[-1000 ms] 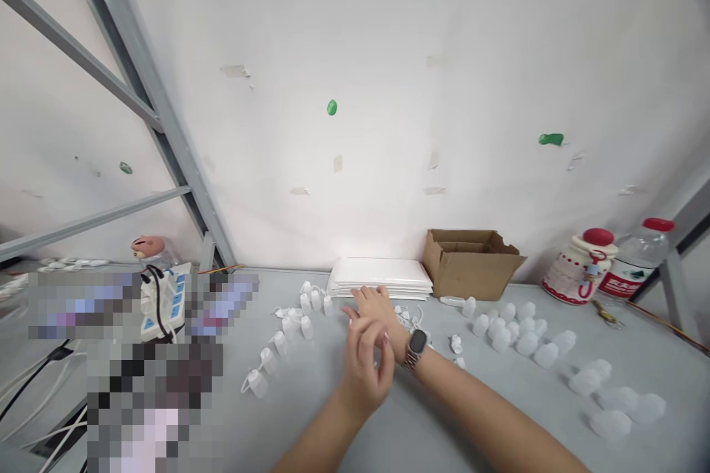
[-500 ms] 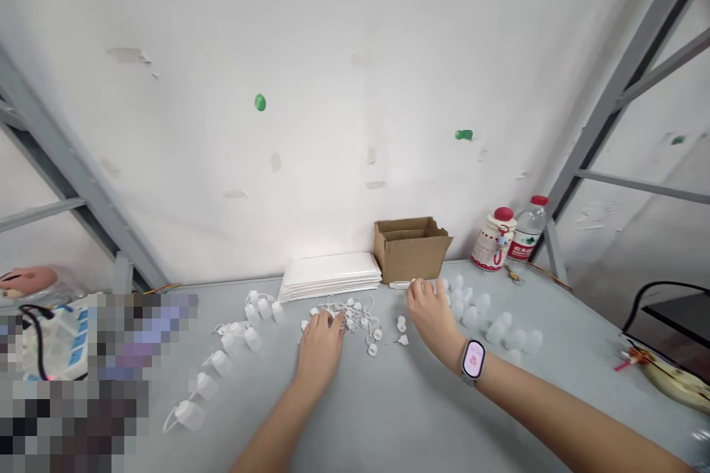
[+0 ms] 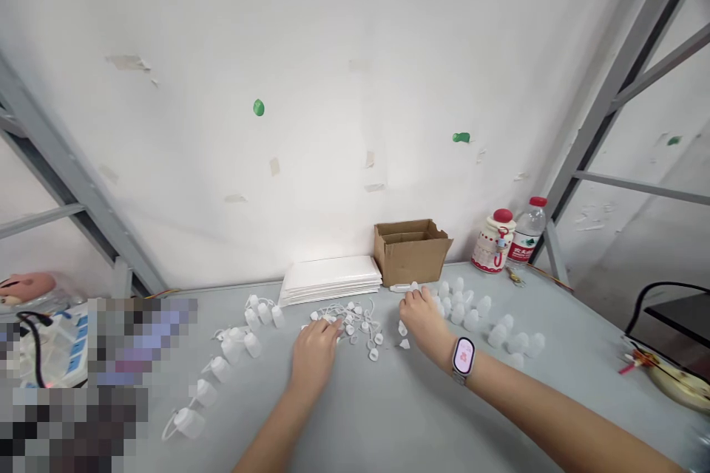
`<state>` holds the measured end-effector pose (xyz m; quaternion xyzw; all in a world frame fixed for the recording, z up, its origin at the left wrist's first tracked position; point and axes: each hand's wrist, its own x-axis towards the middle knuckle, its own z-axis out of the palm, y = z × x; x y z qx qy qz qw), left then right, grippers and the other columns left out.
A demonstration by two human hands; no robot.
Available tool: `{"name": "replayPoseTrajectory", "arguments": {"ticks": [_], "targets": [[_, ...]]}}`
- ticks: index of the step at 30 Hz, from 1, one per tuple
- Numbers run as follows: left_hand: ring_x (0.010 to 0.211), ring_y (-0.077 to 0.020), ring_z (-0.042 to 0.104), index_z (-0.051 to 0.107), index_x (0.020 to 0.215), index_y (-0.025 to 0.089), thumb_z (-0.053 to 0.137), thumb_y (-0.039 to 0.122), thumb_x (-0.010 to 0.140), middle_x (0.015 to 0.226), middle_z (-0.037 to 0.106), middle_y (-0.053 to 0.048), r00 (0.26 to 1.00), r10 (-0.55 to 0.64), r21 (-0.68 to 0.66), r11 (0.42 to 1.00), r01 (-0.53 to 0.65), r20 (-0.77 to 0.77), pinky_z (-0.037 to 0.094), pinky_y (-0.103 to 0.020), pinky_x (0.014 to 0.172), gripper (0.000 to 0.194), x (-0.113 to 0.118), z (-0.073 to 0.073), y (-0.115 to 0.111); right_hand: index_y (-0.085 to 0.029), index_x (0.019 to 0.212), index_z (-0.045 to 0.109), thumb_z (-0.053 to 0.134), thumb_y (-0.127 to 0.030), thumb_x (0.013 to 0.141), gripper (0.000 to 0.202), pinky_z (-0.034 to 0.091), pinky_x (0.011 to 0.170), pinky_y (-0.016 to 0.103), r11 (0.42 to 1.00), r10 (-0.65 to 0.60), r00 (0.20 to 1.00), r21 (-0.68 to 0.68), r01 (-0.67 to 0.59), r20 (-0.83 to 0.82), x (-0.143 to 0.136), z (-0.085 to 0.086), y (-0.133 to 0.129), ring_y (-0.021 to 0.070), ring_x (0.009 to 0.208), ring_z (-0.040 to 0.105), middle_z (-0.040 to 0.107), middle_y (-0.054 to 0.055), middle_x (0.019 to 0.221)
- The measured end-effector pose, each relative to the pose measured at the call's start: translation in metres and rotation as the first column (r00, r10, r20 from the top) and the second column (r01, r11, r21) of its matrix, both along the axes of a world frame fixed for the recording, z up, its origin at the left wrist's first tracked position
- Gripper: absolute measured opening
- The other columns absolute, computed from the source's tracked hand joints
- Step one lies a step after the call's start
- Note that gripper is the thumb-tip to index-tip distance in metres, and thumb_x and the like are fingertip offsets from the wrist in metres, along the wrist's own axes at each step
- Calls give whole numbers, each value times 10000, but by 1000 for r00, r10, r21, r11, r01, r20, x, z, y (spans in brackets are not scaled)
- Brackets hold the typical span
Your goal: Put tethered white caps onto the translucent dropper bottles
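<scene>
My left hand (image 3: 315,351) rests at the left edge of a pile of small white caps with cords (image 3: 349,314). Its fingers are bent down and pressed together on the pile; what lies under the fingertips is hidden. Just right of the pile, my right hand (image 3: 422,318), with a watch (image 3: 464,356) on the wrist, has its fingers curled inward. Whatever those fingers hold is hidden from view. Close by on its right stand several small translucent white bottles (image 3: 458,310). To the left, several white bottles with cord loops (image 3: 220,368) form a slanting row.
Against the wall lie a stack of white flat sheets (image 3: 330,277) and an open cardboard box (image 3: 413,259). A cream jar with a red lid (image 3: 491,242) and a water bottle (image 3: 526,236) stand at the back right. A power strip (image 3: 72,340) lies at the far left.
My right hand has shifted slightly left and down, away from the translucent bottles and toward the corded pile. My left hand has slid a little left and down at the pile's edge.
</scene>
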<state>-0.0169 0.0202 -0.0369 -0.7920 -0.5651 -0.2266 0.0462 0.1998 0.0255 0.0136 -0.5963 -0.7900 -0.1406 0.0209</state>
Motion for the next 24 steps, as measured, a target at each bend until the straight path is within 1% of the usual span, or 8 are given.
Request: {"name": "replayPoseTrajectory", "arguments": {"ticks": [4,8,11,13,16,19,21,24], "targets": [[782,-209,606,677,987,233,440,215,857,789,668,-49,983,25,-39,999,-19,181,459,-329,706,271,-1,8,-1,-85,826,641,480,3,744,201,314,801,371,995,81,991,-54,-87,-105,-18,12,-9,262,834,578,651,167,838],[904,-214,596,692,946,242,455,309,844,945,666,-56,873,76,-97,995,-33,482,458,-352,804,267,-5,10,0,-181,853,628,538,-118,731,163,350,740,247,936,232,909,-175,-306,-346,-40,12,-21,142,708,574,653,13,773],[990,-225,580,708,906,238,512,319,803,1024,667,-63,745,105,-141,990,-14,659,420,-373,898,236,-6,12,3,-171,794,630,517,-81,690,178,356,741,247,882,206,789,-240,-406,-579,-55,-1,-27,130,671,537,620,3,728],[999,-232,587,717,883,227,561,330,765,1022,680,-68,623,128,-187,982,29,772,411,-371,918,221,-5,16,4,-164,794,628,517,-64,673,192,369,689,243,861,144,725,-276,-427,-674,-61,-11,-29,139,673,515,595,12,734],[921,-244,634,714,904,201,626,373,704,947,716,-75,344,233,-313,930,196,910,452,-372,866,278,-4,23,3,-167,797,631,606,-144,680,121,382,624,239,837,57,635,-310,-451,-771,-64,-22,-32,147,671,491,549,14,756],[846,-251,664,695,966,175,675,422,652,861,735,-83,124,341,-363,858,364,932,476,-378,820,401,-1,30,-1,-184,821,612,618,-262,742,112,402,670,261,873,46,481,-199,-446,-875,-63,-25,-36,156,728,492,516,24,843],[866,-253,662,688,982,162,688,428,644,872,734,-93,76,350,-349,840,416,934,472,-374,831,430,1,34,-5,-195,875,579,551,-306,808,133,410,678,269,892,38,358,-130,-434,-933,-62,-24,-37,155,733,498,510,18,835],[931,-260,642,683,998,162,680,424,662,939,722,-100,85,334,-335,824,457,939,459,-381,868,426,5,38,-11,-200,969,537,465,-342,862,192,415,610,263,872,-48,216,-146,-466,-975,-63,-26,-37,143,632,497,494,-20,700]]}}
